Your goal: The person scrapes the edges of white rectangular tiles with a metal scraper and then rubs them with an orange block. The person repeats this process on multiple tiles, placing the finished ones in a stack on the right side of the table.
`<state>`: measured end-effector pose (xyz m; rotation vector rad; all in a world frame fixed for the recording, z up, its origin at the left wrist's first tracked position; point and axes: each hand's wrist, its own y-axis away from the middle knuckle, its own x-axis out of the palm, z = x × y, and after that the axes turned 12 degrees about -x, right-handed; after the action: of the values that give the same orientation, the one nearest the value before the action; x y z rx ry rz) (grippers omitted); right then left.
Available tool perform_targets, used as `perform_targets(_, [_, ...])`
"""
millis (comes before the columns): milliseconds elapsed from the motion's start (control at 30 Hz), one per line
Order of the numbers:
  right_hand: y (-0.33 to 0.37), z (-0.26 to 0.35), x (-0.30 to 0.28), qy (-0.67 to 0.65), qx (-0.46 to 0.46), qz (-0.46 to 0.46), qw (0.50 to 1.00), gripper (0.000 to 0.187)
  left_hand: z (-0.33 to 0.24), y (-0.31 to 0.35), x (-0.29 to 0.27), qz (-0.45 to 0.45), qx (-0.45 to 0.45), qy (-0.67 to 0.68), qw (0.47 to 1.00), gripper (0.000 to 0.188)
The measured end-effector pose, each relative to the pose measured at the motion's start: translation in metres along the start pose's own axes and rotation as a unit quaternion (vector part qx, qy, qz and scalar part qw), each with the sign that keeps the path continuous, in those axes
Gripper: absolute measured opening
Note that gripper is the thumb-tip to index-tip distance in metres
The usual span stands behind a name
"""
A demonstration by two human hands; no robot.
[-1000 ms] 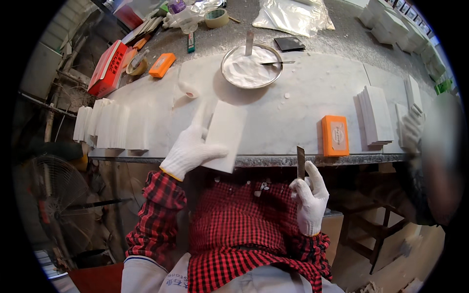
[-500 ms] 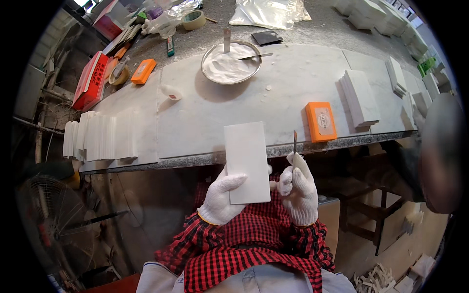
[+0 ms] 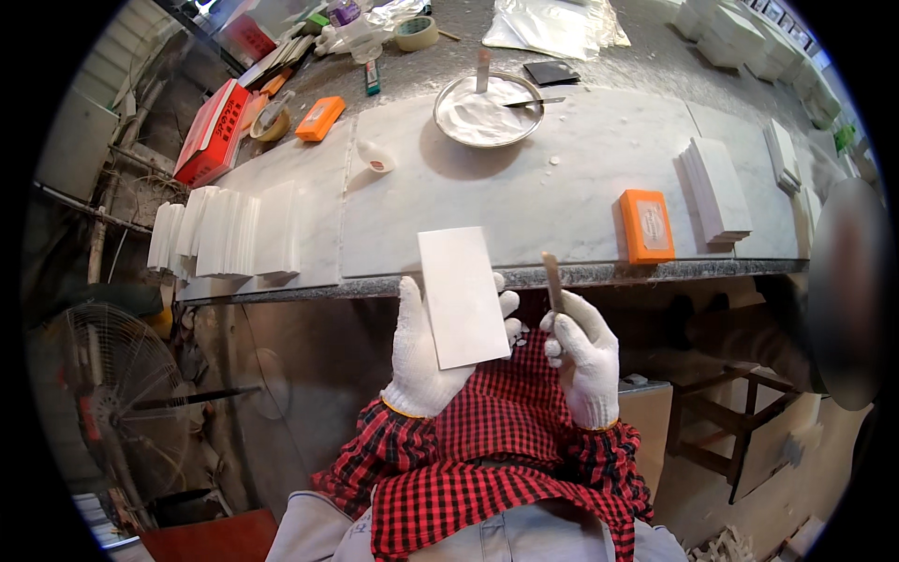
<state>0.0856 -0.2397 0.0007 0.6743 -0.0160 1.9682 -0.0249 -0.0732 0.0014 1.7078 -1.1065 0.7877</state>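
Note:
A flat white rectangular tile (image 3: pixel 463 298) lies across the palm of my gloved left hand (image 3: pixel 423 348). The thumb stands up beside the tile's left edge, and fingertips show past its right edge. In my gloved right hand (image 3: pixel 582 354), a thin metal spatula (image 3: pixel 552 281) is pinched with its blade pointing up, a little right of the tile and not touching it. Beyond my hands on the bench stands a metal bowl (image 3: pixel 489 142) of white paste or powder (image 3: pixel 482 112), with two metal blades stuck in it.
White tiles stand in a row (image 3: pixel 225 232) at the bench's left, and more are stacked (image 3: pixel 716 192) at the right. An orange box (image 3: pixel 646 227) lies near the front edge (image 3: pixel 412 283). A white bottle (image 3: pixel 375 156) is left of the bowl; a fan (image 3: pixel 122 403) stands low left.
The tile has tilted, its top leaning left, and my left thumb has moved off its face to the side. The spatula in my right hand now leans left. The whole view has shifted slightly.

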Motion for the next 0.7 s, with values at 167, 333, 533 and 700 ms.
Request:
perform_targets(167, [0.004, -0.001, 0.007, 0.048, 0.033, 0.046, 0.997, 0.039, 0.001, 0.001, 0.001, -0.062, 0.068, -0.058, 0.994, 0.094])
perform_targets(333, [-0.013, -0.007, 0.015, 0.088, -0.025, 0.072, 0.993, 0.034, 0.000, -0.007, 0.001, -0.089, 0.058, -0.072, 0.992, 0.092])
perform_targets(533, [-0.042, -0.006, 0.026, 0.148, -0.114, 0.092, 0.978, 0.029, -0.002, -0.005, -0.005, -0.069, 0.002, -0.151, 0.986, 0.093])
perform_targets(700, [-0.054, -0.022, 0.024, 0.246, -0.256, 0.107, 0.929, 0.031, -0.002, -0.012, -0.006, -0.130, 0.037, -0.100, 0.986, 0.079])
